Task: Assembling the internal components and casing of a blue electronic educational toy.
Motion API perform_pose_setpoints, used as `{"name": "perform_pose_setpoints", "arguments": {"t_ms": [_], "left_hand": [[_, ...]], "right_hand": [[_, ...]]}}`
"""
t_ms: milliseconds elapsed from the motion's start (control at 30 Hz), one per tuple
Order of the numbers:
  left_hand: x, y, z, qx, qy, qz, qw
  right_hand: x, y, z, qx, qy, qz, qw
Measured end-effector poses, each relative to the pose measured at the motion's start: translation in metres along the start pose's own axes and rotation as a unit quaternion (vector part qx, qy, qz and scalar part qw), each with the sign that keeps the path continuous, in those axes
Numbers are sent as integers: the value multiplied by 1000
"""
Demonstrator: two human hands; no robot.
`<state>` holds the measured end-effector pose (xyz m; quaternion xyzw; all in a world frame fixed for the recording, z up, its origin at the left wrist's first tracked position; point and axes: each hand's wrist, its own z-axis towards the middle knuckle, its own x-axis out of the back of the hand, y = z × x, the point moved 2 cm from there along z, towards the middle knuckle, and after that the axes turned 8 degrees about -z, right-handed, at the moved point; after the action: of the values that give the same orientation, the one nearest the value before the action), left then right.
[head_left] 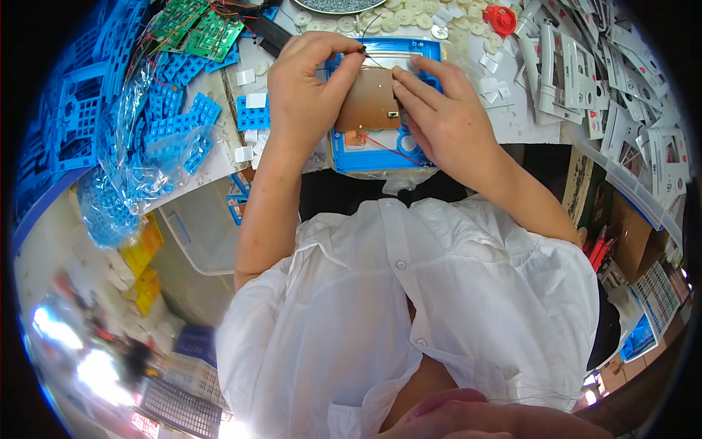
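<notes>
So the brown board sits over the blue case, covering its middle, with a red wire curving out below it. Left hand has thumb and index pinched together on a dark wire at the board's far edge. Right hand has its fingers a bit apart, tips against the board's right edge; can't tell if the thumb's gripping underneath.

The white tabletop is a proper mess. Left of the case: blue keypads and a clear bag, with green circuit boards farther up. Beyond the case there's a scatter of pale discs, then a red part off to its right. Way right of it, white panels pile up. Below left of the case, a clear tub, and lower still, crates near blurry bright lights.
</notes>
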<state>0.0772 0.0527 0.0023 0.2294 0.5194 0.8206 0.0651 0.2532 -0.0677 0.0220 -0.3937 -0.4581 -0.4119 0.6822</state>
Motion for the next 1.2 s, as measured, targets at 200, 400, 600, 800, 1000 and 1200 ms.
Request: {"name": "perform_pose_setpoints", "arguments": {"t_ms": [200,400,600,800,1000,1200], "left_hand": [[0,-4,-4,77,22,-55,995],[6,-23,-9,155,64,-87,982],[4,-14,3,182,30,-116,976],[-10,7,4,120,-14,-77,990],[-12,8,0,85,-17,-22,996],[-14,10,-3,87,-26,-19,996]], "right_hand": [[4,17,9,-5,32,59,998],[-8,19,49,-42,54,60,996],[-26,9,35,-4,105,70,992],[-14,9,30,13,60,41,997],[-10,34,26,-60,114,161,979],[-6,33,34,-114,93,216,965]]}}
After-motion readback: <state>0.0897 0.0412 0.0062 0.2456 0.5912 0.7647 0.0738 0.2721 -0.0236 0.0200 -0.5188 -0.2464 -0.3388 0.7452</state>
